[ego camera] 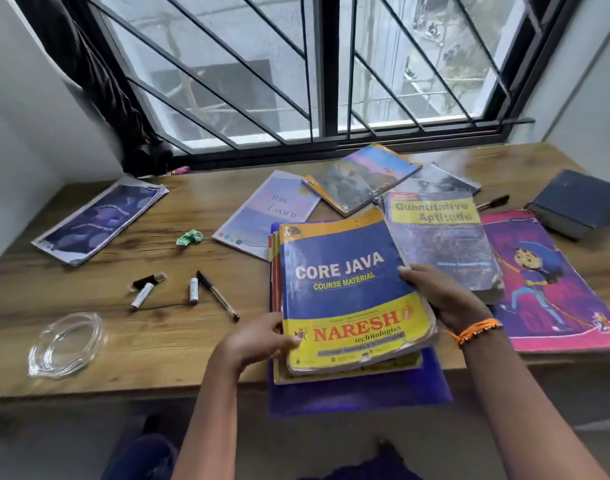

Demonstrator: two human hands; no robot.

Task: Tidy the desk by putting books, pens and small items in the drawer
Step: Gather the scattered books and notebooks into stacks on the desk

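Note:
A blue and yellow Core Java book [345,289] tops a stack of books at the desk's front edge, over a purple folder [359,393]. My left hand [258,341] grips the stack's near left corner. My right hand [442,296] holds the stack's right edge, thumb on the cover. A Quantitative Aptitude book [442,237] lies just right of it, beside a pink cartoon notebook [553,285]. A black pen [217,294], two white batteries [142,295] [194,290] and a small black flash drive [147,280] lie to the left. No drawer is in view.
A pale lavender notebook [269,213], a spiral notebook [362,178], a purple booklet [99,220] and a dark blue book [573,202] lie further back. A crumpled green paper [190,236], a glass ashtray [66,344] and another pen [494,201] are on the wooden desk [158,344]. A barred window stands behind.

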